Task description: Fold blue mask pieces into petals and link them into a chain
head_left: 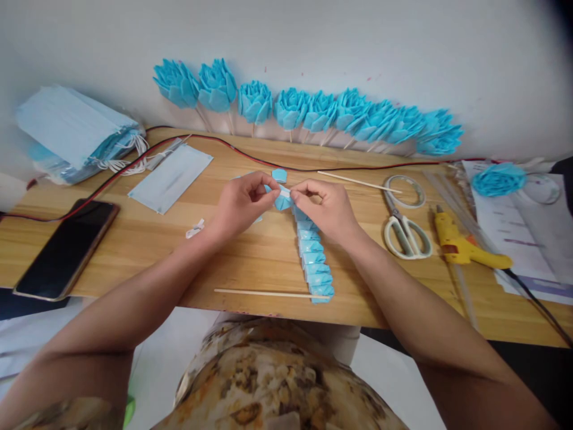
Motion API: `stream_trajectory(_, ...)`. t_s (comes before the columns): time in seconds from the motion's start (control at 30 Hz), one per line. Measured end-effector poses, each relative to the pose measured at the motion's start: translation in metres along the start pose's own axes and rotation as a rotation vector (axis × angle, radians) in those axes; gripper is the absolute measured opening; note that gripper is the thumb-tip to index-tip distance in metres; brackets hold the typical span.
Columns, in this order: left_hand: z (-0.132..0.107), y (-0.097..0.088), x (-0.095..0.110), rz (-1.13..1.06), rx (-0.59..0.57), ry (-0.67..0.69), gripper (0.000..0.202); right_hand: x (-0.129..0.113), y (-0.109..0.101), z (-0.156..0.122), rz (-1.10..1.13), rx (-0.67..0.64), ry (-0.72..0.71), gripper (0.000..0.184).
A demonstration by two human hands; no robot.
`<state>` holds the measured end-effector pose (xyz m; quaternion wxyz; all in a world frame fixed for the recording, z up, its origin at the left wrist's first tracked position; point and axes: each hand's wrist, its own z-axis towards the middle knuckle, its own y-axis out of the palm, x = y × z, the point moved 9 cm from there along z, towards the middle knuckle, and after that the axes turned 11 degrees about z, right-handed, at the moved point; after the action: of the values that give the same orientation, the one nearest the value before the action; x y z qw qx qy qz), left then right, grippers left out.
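My left hand (250,200) and my right hand (323,206) meet over the middle of the table. Between their fingertips they pinch a small white piece (285,192), and I cannot make out whether it is paper, cloth or tape. Just behind and below it lie loose blue petals (279,175), partly covered by my fingers. From under my right hand a row of overlapping folded blue petals (314,260) runs toward me. A thin wooden stick (264,292) lies across the near end of that row.
Blue flowers on sticks (255,101) lean along the wall. Face masks (76,128), a single mask (172,178) and a phone (67,248) are at left. Scissors (400,224), a tape roll (416,191) and a yellow glue gun (461,242) lie right. A cable (268,162) crosses behind.
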<state>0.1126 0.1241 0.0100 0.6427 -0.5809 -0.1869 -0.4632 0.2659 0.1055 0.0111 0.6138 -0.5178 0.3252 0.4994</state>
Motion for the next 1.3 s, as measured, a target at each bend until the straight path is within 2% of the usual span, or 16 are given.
stream_trajectory(0.2,-0.001,0.001,0.002,0.076,0.007,0.032,0.010,0.001,0.003,-0.001,-0.014,-0.009,-0.016,0.017)
stream_trajectory(0.37,-0.002,0.000,0.004,0.129,0.026,0.066,0.010,0.005,0.007,-0.001,0.089,-0.084,0.065,0.023)
stream_trajectory(0.47,-0.004,-0.001,0.012,0.240,0.050,0.138,0.012,0.005,0.007,-0.001,0.143,-0.095,0.086,0.028)
stream_trajectory(0.67,-0.008,0.003,0.024,0.389,0.015,0.255,0.018,0.005,0.007,-0.001,0.141,-0.080,0.117,0.020)
stream_trajectory(0.87,-0.010,0.002,0.033,0.471,0.052,0.343,0.023,0.008,0.005,0.000,0.163,-0.038,0.113,0.017)
stream_trajectory(1.1,-0.012,0.007,0.038,0.493,0.058,0.411,0.022,0.027,-0.004,0.002,0.293,0.098,0.162,0.018)
stream_trajectory(1.2,-0.012,-0.009,0.050,0.456,0.059,0.428,0.017,0.033,-0.010,0.004,0.388,0.164,0.189,0.017)
stream_trajectory(1.3,-0.017,-0.041,0.056,0.533,0.028,0.391,0.014,0.038,-0.017,0.006,0.447,0.210,0.199,0.017)
